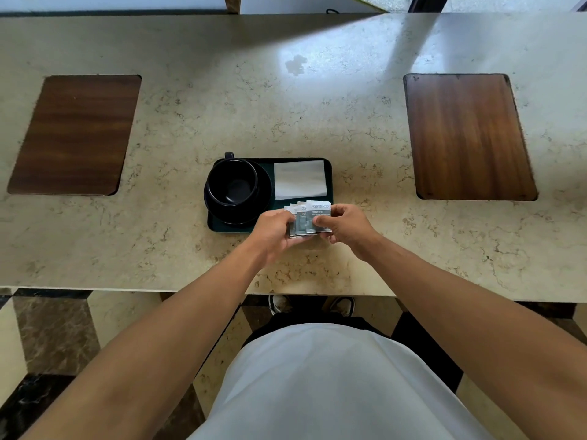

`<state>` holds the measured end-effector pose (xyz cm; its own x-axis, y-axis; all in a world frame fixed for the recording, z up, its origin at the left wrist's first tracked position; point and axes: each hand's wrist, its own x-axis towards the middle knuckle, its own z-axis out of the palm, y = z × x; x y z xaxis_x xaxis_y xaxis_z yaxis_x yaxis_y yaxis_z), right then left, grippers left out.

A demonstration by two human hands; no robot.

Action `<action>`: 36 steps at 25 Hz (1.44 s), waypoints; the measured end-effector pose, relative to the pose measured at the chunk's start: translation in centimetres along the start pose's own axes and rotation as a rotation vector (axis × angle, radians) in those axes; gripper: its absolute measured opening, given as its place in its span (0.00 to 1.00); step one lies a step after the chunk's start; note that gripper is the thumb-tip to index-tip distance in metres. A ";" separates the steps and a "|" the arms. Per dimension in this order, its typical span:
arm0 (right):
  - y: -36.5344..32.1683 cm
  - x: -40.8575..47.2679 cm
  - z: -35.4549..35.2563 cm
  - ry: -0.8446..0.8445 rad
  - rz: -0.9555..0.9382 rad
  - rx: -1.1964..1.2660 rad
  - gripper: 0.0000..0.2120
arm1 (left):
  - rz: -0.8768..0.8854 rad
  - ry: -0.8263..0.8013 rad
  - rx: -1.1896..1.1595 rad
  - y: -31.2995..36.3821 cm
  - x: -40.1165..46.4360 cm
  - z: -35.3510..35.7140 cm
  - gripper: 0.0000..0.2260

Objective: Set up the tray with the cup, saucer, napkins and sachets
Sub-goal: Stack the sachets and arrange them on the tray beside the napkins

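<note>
My left hand (pixel 275 231) and right hand (pixel 344 226) both pinch a fanned stack of grey sachets (pixel 309 218), thumbs on top, held over the near right corner of the dark tray (pixel 329 173). On the tray, the black cup (pixel 233 182) sits on its saucer (pixel 263 198) at left; white napkins (pixel 300 179) lie far right. The tray rests on the marble counter (pixel 286 106), between two wooden insets (pixel 76 134).

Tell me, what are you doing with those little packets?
A person is setting up a coffee tray on a stone counter. The left hand and right hand both hold a fanned bunch of sugar packets over the tray's near corner. A black cup already sits on its saucer on the tray, with a white napkin beside it.
</note>
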<state>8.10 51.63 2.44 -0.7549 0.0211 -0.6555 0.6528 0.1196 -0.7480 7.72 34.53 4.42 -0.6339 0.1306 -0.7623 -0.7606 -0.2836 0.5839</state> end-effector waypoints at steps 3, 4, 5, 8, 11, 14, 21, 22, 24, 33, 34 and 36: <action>-0.6 0.6 0.3 0.008 -0.007 -0.059 0.07 | 0.079 0.056 0.213 0.1 0.4 -0.2 0.09; -0.7 0.8 0.4 0.016 -0.007 -0.071 0.08 | 0.109 0.083 0.261 0.1 0.6 -0.3 0.09; -0.8 1.0 0.4 0.027 -0.006 -0.078 0.10 | 0.138 0.110 0.294 0.1 0.8 -0.4 0.08; -1.0 1.6 0.4 0.062 -0.017 -0.092 0.11 | 0.189 0.173 0.348 0.2 1.8 -0.4 0.06; -0.9 2.1 0.7 0.099 -0.022 -0.122 0.11 | 0.185 0.217 0.407 0.2 2.8 -0.5 0.05; -0.8 2.6 1.2 0.151 -0.025 -0.182 0.10 | 0.195 0.280 0.548 0.1 3.7 -0.9 0.05; -0.1 2.7 1.7 0.281 -0.106 -0.485 0.13 | 0.290 0.498 0.983 -0.2 4.6 -1.1 0.02; 0.0 2.6 1.7 0.294 -0.122 -0.530 0.15 | 0.299 0.502 1.038 -0.4 4.7 -1.0 0.04; 0.1 2.4 1.8 0.314 -0.149 -0.609 0.16 | 0.325 0.504 1.148 -0.6 4.8 -0.9 0.06; -0.3 2.2 2.5 0.392 -0.165 -0.854 0.15 | 0.532 0.516 1.364 -1.4 4.5 -1.0 0.11; -0.4 2.1 2.5 0.401 -0.165 -0.876 0.15 | 0.535 0.517 1.357 -1.5 4.5 -1.0 0.11; -0.6 2.1 2.6 0.410 -0.165 -0.930 0.15 | 0.536 0.507 1.344 -1.5 4.4 -0.9 0.11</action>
<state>6.30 49.06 1.25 -0.9080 0.2513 -0.3352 0.3640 0.8693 -0.3343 6.21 34.65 -0.13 -0.9656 -0.1106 -0.2354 -0.2024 0.8881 0.4127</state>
